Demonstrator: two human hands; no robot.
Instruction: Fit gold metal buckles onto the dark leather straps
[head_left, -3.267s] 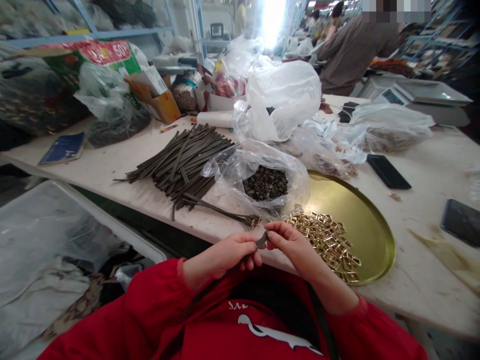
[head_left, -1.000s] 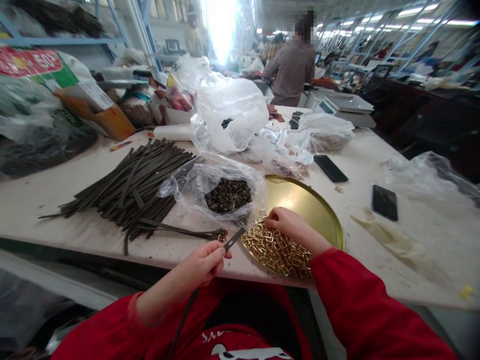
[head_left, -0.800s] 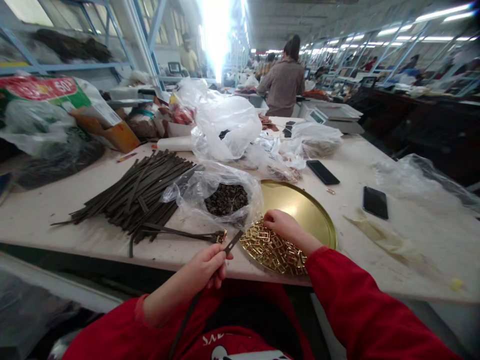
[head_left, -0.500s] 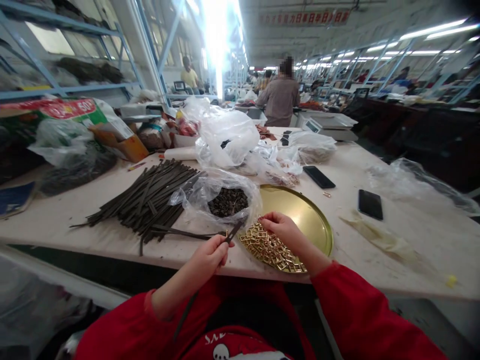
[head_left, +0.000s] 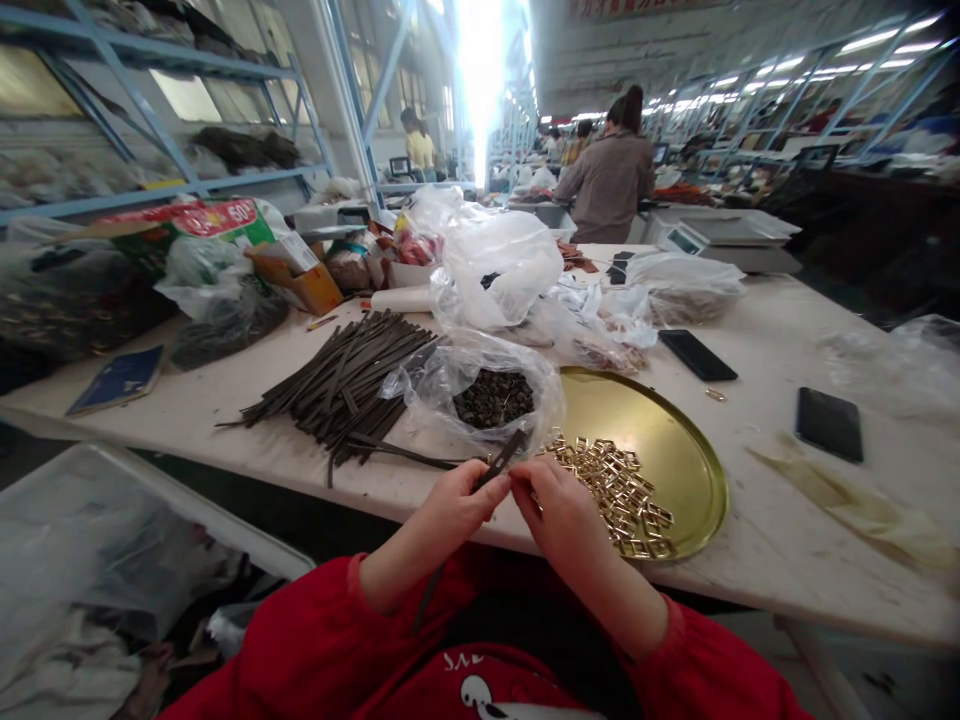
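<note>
Head view, with the meeting hands as the centre of my clock: I see the left hand (head_left: 454,508) pinching a dark strip (head_left: 511,450) near its end, tip towards 1 o'clock, probably so that the short end stands firm. The right hand (head_left: 561,505) has its fingertips drawn together just beside it (whether anything is between them, I cannot tell). Gold buckles (head_left: 630,500) lie at 3 o'clock on a round tray (head_left: 679,425), presumably for a short reach.

A bundle of strips (head_left: 349,375) spreads at 10 o'clock on the worktop (head_left: 757,400). At 12, a clear bag (head_left: 547,395) gapes around small dark pieces (head_left: 495,398); its loose plastic, close beyond the strip's tip, could snag. A puffed white bag (head_left: 502,265) blocks my view behind that. Two phones, at 2 (head_left: 697,355) and 3 o'clock (head_left: 829,424), lie well apart from the hands.
</note>
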